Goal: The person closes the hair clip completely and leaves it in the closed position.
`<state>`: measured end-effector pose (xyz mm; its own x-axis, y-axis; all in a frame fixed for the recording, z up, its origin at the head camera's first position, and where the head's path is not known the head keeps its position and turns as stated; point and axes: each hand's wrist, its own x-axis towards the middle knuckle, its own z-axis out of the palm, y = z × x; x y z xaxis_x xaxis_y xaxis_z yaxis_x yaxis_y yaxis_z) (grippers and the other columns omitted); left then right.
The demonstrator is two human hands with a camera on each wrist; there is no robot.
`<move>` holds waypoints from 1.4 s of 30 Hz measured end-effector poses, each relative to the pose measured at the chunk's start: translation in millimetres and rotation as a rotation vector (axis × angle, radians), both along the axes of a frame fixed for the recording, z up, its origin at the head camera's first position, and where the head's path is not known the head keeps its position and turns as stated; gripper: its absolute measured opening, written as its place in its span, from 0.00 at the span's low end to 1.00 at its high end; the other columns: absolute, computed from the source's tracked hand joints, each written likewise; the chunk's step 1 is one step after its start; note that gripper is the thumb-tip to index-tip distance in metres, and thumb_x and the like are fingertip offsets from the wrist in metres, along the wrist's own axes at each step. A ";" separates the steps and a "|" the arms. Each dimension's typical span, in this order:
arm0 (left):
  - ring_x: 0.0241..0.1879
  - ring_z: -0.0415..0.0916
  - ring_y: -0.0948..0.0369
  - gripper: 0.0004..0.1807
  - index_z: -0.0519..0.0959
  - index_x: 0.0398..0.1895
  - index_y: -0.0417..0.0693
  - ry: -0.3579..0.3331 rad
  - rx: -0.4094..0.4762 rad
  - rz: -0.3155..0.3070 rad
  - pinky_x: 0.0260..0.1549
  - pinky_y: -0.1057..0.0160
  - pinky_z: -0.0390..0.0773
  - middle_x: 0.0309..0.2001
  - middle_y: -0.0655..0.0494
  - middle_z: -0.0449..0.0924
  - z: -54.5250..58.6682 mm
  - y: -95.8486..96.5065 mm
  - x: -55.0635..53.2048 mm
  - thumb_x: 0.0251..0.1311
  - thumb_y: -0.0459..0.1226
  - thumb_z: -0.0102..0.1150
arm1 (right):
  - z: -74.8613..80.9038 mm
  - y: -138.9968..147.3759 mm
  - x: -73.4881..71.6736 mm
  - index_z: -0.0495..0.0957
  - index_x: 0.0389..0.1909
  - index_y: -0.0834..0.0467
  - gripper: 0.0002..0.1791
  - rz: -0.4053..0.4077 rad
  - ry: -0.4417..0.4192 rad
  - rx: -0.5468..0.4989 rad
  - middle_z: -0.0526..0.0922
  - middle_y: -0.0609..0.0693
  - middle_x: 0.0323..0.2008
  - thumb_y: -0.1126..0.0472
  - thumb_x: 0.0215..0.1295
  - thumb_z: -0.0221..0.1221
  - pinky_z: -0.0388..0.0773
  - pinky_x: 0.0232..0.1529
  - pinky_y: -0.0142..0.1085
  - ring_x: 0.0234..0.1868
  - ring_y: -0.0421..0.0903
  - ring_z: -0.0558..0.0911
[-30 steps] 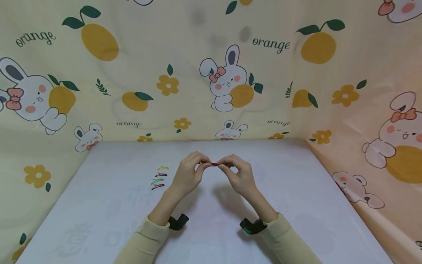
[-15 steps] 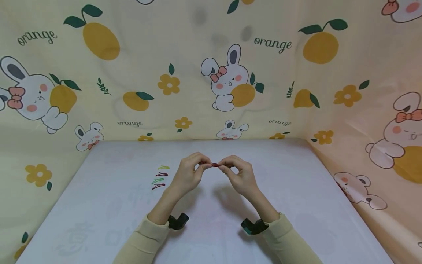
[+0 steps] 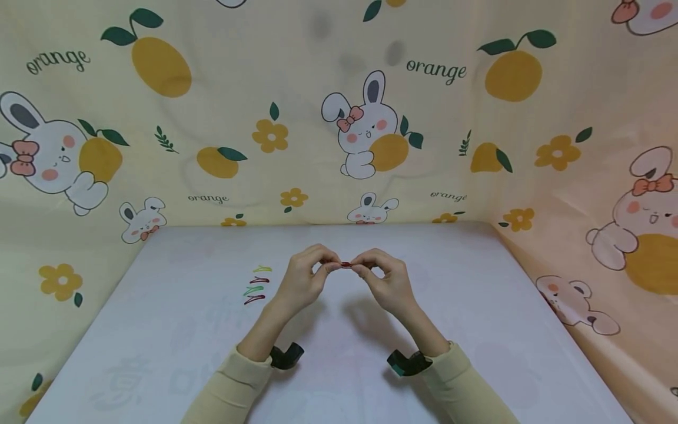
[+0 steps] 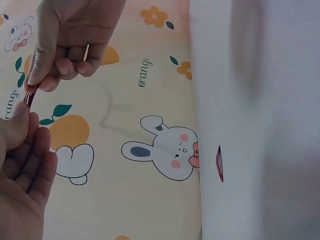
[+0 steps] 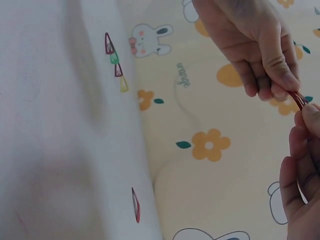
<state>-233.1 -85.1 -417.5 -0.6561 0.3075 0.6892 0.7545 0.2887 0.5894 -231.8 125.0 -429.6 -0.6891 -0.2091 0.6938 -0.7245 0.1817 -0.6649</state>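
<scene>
A red snap hair clip [image 3: 346, 265] is held above the table, level, between both hands. My left hand [image 3: 303, 280] pinches one end with thumb and fingertips. My right hand [image 3: 384, 282] pinches the other end the same way. In the left wrist view, thin parallel strips of the clip [image 4: 30, 96] show between the fingertips; most of it is covered. Another slim red hair clip [image 5: 136, 205] lies on the table in both wrist views. To the left of my left hand lie a yellow hair clip [image 3: 262, 269], a green hair clip [image 3: 253, 290] and dark red hair clips [image 3: 254, 300] in a column.
The white-covered table [image 3: 175, 353] runs back to a cloth backdrop [image 3: 296, 76] printed with rabbits and oranges. More of this cloth hangs along the right side. Dark wrist cameras [image 3: 288, 356] stick out from both sleeves, over the table's front part.
Both hands keep almost the same place and pinch. Between the fingertips, the red hair clip's outline has altered slightly, now looking a little more bowed. The clips on the table lie as before.
</scene>
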 end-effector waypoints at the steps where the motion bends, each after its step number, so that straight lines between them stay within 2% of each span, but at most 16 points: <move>1: 0.38 0.81 0.60 0.04 0.84 0.36 0.41 0.002 0.001 0.001 0.36 0.64 0.79 0.36 0.54 0.85 0.2 0.1 0.0 0.67 0.34 0.66 | 0.2 -0.3 0.3 0.86 0.37 0.62 0.09 0.000 -0.005 -0.006 0.87 0.56 0.34 0.78 0.61 0.67 0.79 0.41 0.29 0.34 0.42 0.82; 6: 0.39 0.82 0.60 0.02 0.85 0.38 0.42 0.023 -0.005 0.009 0.39 0.60 0.82 0.36 0.55 0.84 -0.2 0.2 -0.7 0.65 0.31 0.68 | 0.8 -1.4 1.6 0.86 0.37 0.64 0.06 -0.006 -0.042 -0.040 0.86 0.60 0.33 0.76 0.63 0.67 0.79 0.41 0.29 0.34 0.40 0.82; 10: 0.42 0.82 0.60 0.04 0.85 0.39 0.43 0.059 -0.018 0.009 0.41 0.56 0.83 0.37 0.56 0.84 -0.7 0.1 -2.1 0.63 0.29 0.70 | 0.9 -1.8 1.9 0.86 0.38 0.65 0.05 -0.009 -0.076 -0.053 0.86 0.62 0.33 0.76 0.64 0.67 0.79 0.41 0.29 0.34 0.40 0.82; 15: 0.44 0.82 0.61 0.04 0.84 0.40 0.44 0.091 -0.042 0.009 0.46 0.60 0.82 0.38 0.57 0.84 -0.1 -0.1 -2.3 0.64 0.31 0.70 | 1.6 -1.3 3.0 0.85 0.40 0.65 0.05 0.009 -0.133 -0.075 0.87 0.61 0.35 0.75 0.66 0.66 0.80 0.42 0.30 0.34 0.43 0.84; 21: 0.45 0.81 0.61 0.05 0.84 0.41 0.44 0.096 -0.075 0.010 0.48 0.61 0.81 0.40 0.57 0.84 -0.5 -0.4 -2.0 0.64 0.31 0.70 | 3.3 -1.2 5.4 0.84 0.41 0.66 0.03 0.007 -0.274 -0.103 0.85 0.56 0.35 0.70 0.69 0.66 0.81 0.40 0.31 0.33 0.43 0.82; 25: 0.45 0.80 0.61 0.06 0.84 0.42 0.44 0.098 -0.092 0.010 0.49 0.62 0.81 0.41 0.57 0.84 -1.3 -0.5 -2.0 0.64 0.32 0.71 | 4.3 -1.1 6.3 0.83 0.43 0.67 0.06 0.034 -0.385 -0.143 0.84 0.51 0.35 0.69 0.69 0.65 0.81 0.39 0.33 0.33 0.42 0.81; 28: 0.46 0.80 0.61 0.07 0.84 0.42 0.44 0.103 -0.101 0.016 0.49 0.62 0.81 0.41 0.57 0.84 -2.2 -0.5 -2.5 0.63 0.31 0.71 | 4.5 -1.2 6.4 0.83 0.44 0.69 0.07 0.053 -0.437 -0.166 0.84 0.49 0.35 0.69 0.70 0.65 0.81 0.40 0.33 0.33 0.42 0.80; 36: 0.46 0.81 0.60 0.07 0.84 0.42 0.44 0.114 -0.107 0.023 0.49 0.60 0.81 0.41 0.57 0.84 -4.1 -0.4 -3.1 0.63 0.31 0.71 | 3.0 -1.3 5.3 0.82 0.45 0.71 0.08 0.067 -0.487 -0.173 0.84 0.47 0.34 0.69 0.71 0.64 0.82 0.40 0.33 0.33 0.41 0.80; 42: 0.46 0.81 0.60 0.06 0.85 0.43 0.43 0.119 -0.102 0.031 0.49 0.62 0.80 0.41 0.57 0.84 -4.8 -0.3 -3.7 0.64 0.31 0.70 | 4.4 0.4 3.9 0.82 0.48 0.69 0.10 0.090 -0.495 -0.149 0.85 0.51 0.38 0.67 0.71 0.64 0.82 0.43 0.33 0.36 0.42 0.82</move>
